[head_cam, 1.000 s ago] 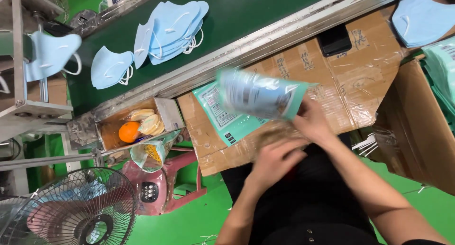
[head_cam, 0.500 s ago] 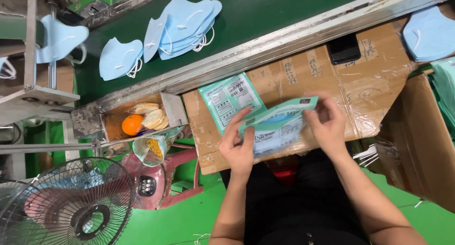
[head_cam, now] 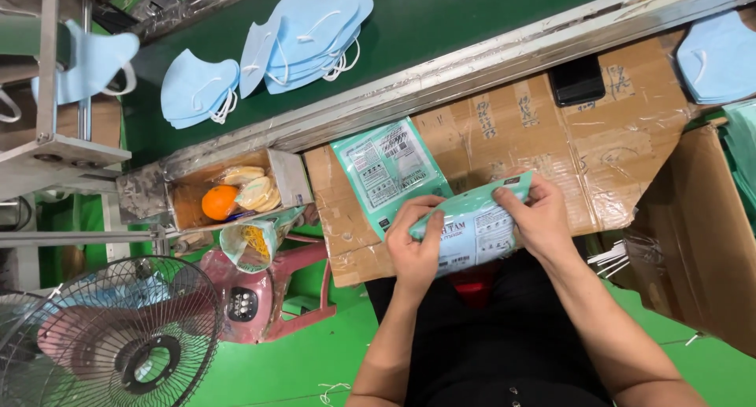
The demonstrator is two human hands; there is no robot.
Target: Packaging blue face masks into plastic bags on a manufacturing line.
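Between left hand (head_cam: 417, 245) and right hand (head_cam: 539, 218): teal mask packet (head_cam: 472, 230), gripped at both ends, over cardboard (head_cam: 614, 139).

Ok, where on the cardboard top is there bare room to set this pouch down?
Bare cardboard lies right of the right hand, below the black phone. A smaller strip lies between the flat green pouch and the phone. It is crowded at the near edge, where both hands, left hand included, hold the filled pouch.
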